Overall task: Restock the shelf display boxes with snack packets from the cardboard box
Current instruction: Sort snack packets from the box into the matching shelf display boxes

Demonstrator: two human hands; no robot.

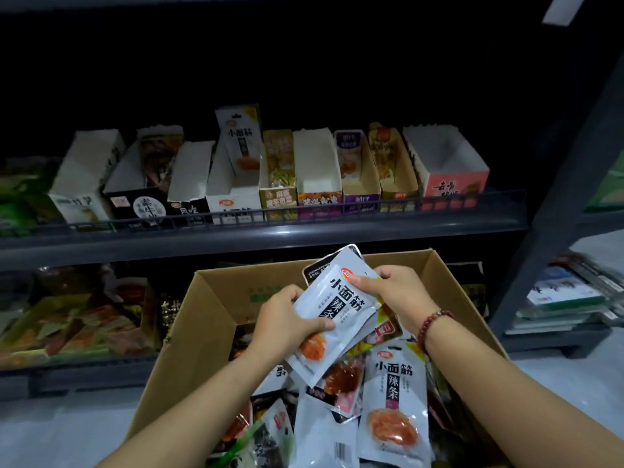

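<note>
A: In the head view, what do the hands have?

B: Both grip a small stack of white snack packets point(332, 310) over the open cardboard box point(216, 295). The left hand point(287, 319) has its thumb curled across the front of the top packet near the lower edge, fingers behind. The right hand point(395, 292) pinches the upper right corner, thumb on the printed face. A dark-backed packet point(320, 265) shows just behind the white one in the same stack.

A: And the box itself?

B: It stands on the floor in front of the shelving, full of loose packets. Another white packet of the same print point(395, 400) lies face up near the right forearm, and a red bead bracelet point(432, 327) sits on the right wrist.

A: Where are the display boxes?

B: In a row on the shelf point(270, 231) above, behind a low wire rail. The white display box point(233, 184) with matching print holds one packet standing upright at its back. The pink-fronted display box point(452, 173) at the right end looks empty; two others beside it show white insides. The lower shelf point(67, 319) holds dim, blurred packets I cannot identify.
</note>
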